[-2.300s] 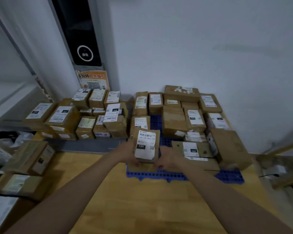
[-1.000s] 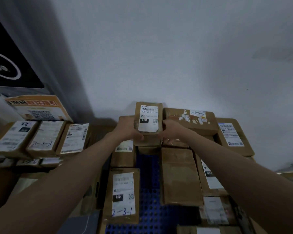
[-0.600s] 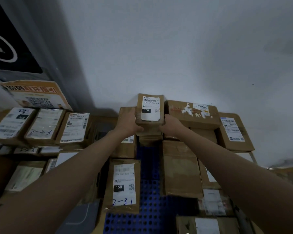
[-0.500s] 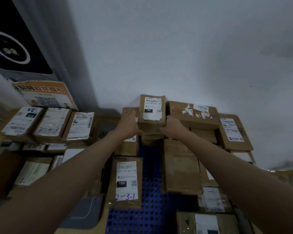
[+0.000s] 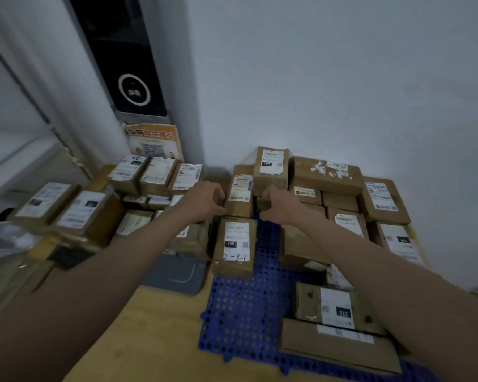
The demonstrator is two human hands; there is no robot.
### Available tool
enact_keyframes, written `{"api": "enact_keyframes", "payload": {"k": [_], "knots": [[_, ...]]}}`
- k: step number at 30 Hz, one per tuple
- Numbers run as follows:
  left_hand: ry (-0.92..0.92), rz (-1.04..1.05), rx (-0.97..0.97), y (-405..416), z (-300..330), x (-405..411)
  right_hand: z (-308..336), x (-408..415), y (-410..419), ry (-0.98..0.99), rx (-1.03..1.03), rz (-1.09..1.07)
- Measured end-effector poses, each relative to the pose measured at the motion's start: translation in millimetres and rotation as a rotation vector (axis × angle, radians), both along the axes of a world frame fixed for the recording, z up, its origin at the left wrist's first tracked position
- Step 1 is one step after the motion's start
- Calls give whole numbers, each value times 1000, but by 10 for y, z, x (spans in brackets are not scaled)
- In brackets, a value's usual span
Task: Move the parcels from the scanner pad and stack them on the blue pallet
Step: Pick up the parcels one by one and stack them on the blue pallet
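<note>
Left hand point(image 5: 204, 201): empty, fingers loosely curled, grasping nothing; it hovers at the 9 o'clock side of a narrow upright parcel, and whether the fingertips touch that box cannot be told through the blur.
Right hand point(image 5: 280, 205): empty too, fingers relaxed and half bent, hanging at the 3 o'clock side of the same narrow parcel, over the gap in the stack.
Placed parcel point(image 5: 271, 166): a brown carton with a white label marked 15H, sitting on top of the back row at 12 o'clock from both hands, close against the wall, clear of either hand.
Narrow parcel point(image 5: 240, 194): between the two hands, label facing up, just beside and lower than the placed parcel.
Marked parcel point(image 5: 235, 246): at 6 o'clock from the hands, label with blue handwriting, lying on the pallet's left edge.
Blue pallet point(image 5: 243, 312): perforated plastic grid on the wooden table point(image 5: 155, 332); parcels crowd its far end and its 3 o'clock side.
Scanner pad point(image 5: 177, 274): grey slab at 9 o'clock of the pallet, partly bare at its near corner, with cartons behind it.
Left pile point(image 5: 89, 210): more labelled cartons at 10 o'clock, stacked below an orange notice point(image 5: 153, 142).
</note>
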State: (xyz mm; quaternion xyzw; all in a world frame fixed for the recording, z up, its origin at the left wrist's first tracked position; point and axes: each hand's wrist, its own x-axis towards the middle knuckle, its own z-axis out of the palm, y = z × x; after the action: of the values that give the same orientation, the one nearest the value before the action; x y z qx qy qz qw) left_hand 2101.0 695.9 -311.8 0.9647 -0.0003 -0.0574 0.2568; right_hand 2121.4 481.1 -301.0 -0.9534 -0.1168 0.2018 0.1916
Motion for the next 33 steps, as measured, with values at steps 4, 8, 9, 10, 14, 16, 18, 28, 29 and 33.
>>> {"api": "enact_keyframes", "payload": {"k": [4,8,9,10,14,16,18,28,29,33], "knots": [[0,-4,66,202,173,-652,164,-499,176,42,24,63],[60,24,169,409,298,-1305,251,-951,415,58,29,123],[90,39,165,471,320,-1461,261,-1060,497,63,37,141],[114,53,170,540,337,-1616,262,-1164,594,71,47,162],[176,97,238,892,341,-2193,216,-1577,1032,95,60,266],[197,150,247,1092,299,-2470,152,-1799,1263,96,43,326],[215,207,274,1284,251,-2743,94,-2001,1502,98,15,381],[283,416,284,2391,121,-3662,-182,-2620,2603,247,55,545],[293,433,269,2520,85,-3712,-212,-2656,2727,262,57,553],[419,495,259,3033,-83,-3895,-397,-2849,3241,313,67,545]]}}
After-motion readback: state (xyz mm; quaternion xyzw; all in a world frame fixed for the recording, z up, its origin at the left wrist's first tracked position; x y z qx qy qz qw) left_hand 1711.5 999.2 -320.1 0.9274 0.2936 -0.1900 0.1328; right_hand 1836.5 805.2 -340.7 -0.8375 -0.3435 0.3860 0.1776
